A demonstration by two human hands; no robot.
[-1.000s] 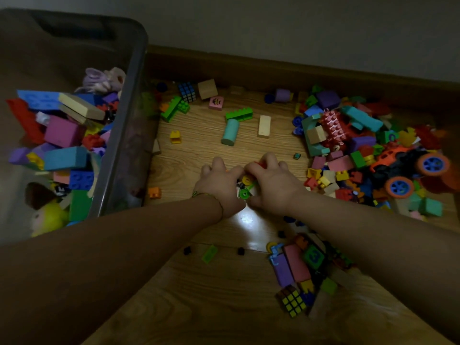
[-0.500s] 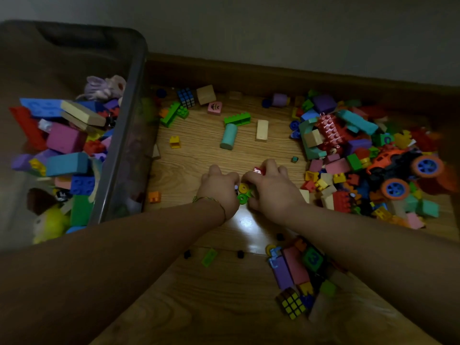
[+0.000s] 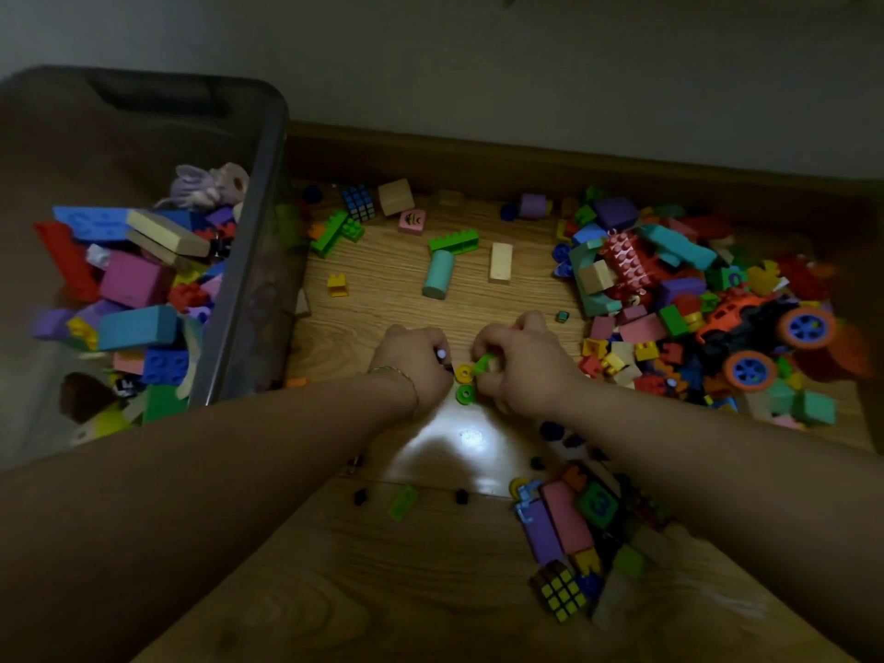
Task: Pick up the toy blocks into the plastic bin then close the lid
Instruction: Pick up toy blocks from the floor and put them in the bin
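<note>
- Lying scattered over the wooden floor, the toy blocks form a big heap at the right of the frame, a smaller cluster at lower right and a few loose pieces in the upper middle.
- Many more blocks sit inside the plastic bin, which stands open at the left of the frame, with a purple plush toy on top near its far wall.
- At the centre, the two hands work side by side, close to the floor.
- The left hand has its fingers curled in around a small piece with a pale tip; what the piece is cannot be told.
- The right hand pinches a green piece between thumb and curled fingers.
- Between the hands, a yellow ring and a green ring lie on the floor, touching each other.
- Beyond the hands lie a teal cylinder and, apart to its right, a pale wooden block.
- An orange toy car with blue wheels rests in the right heap.
- One puzzle cube lies at lower right.
</note>
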